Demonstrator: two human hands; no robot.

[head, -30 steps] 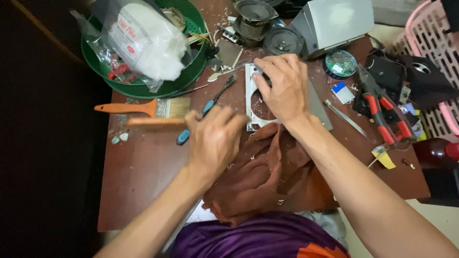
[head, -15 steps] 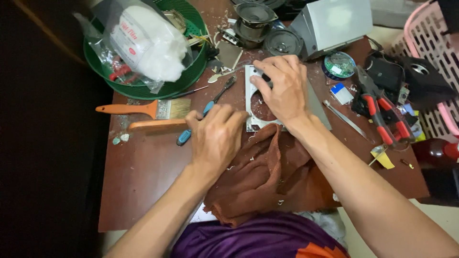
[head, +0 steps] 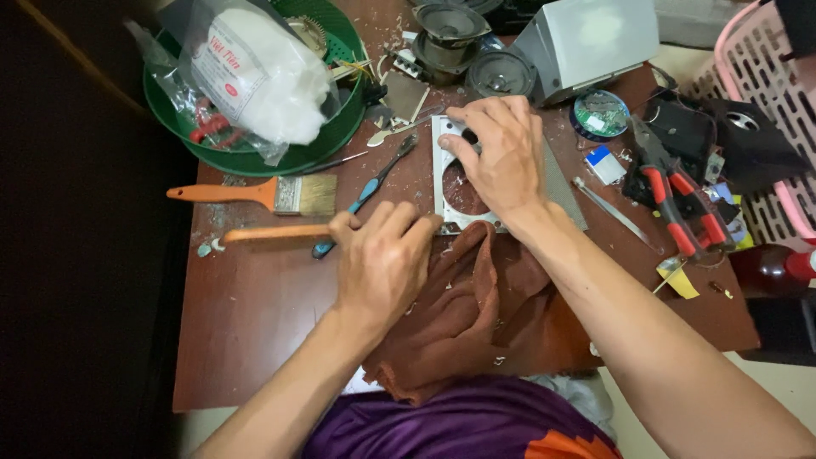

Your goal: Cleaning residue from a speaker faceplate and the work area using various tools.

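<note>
- The left hand (head: 384, 259) is closed around the orange handle of a brush (head: 276, 232); the handle juts out to the left over the table, while the working end is hidden under the fingers, just beside the lower edge of the plate.
- The right hand (head: 503, 157) lies flat, fingers spread, on a grey metal plate (head: 449, 194) with large round cut-outs. It presses down rather than clasps; the thumb points toward the plate's upper left corner.
- The plate lies on the brown wooden table (head: 255, 314), its lower edge touching a crumpled brown cloth (head: 476, 310) that spreads toward the person's body.
- Judged from this, the step in hand looks like cleaning the plate: one hand steadies it while the other works the brush along its lower edge.
- The next stroke would call for steady pressure from the right hand so the plate does not slide, and short strokes toward the cloth.
- Just left of the plate lies a blue-handled screwdriver (head: 367, 194); beyond it a second, flat paintbrush (head: 255, 194) with an orange handle.
- Further out: a green basin (head: 255, 153) holding a clear bag with white stuffing, two loudspeaker cones (head: 476, 51) above the plate, and red-handled pliers (head: 676, 204) to the right.
</note>
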